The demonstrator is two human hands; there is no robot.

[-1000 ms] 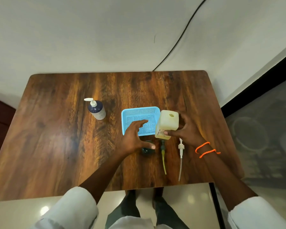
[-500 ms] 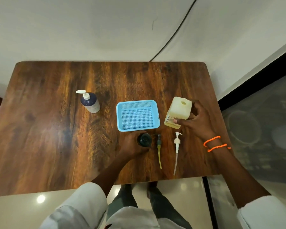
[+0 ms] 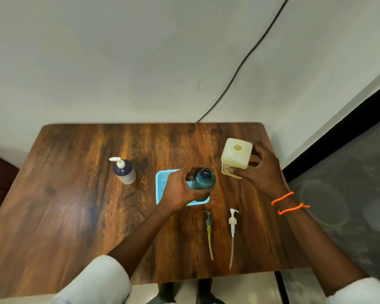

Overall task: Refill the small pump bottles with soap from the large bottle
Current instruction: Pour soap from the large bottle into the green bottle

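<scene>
Left hand (image 3: 177,189) clamped on open small bottle (image 3: 203,182), upright over blue basket (image 3: 162,183); right hand (image 3: 258,172) clamped on large bottle (image 3: 236,156), just beside, rightward, mouth up.

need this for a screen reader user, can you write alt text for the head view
Seen from above, a person's left hand holds an open dark green bottle over a blue basket while the right hand grips a large pale yellow bottle on a wooden table. Two removed pumps lie nearby.
</scene>
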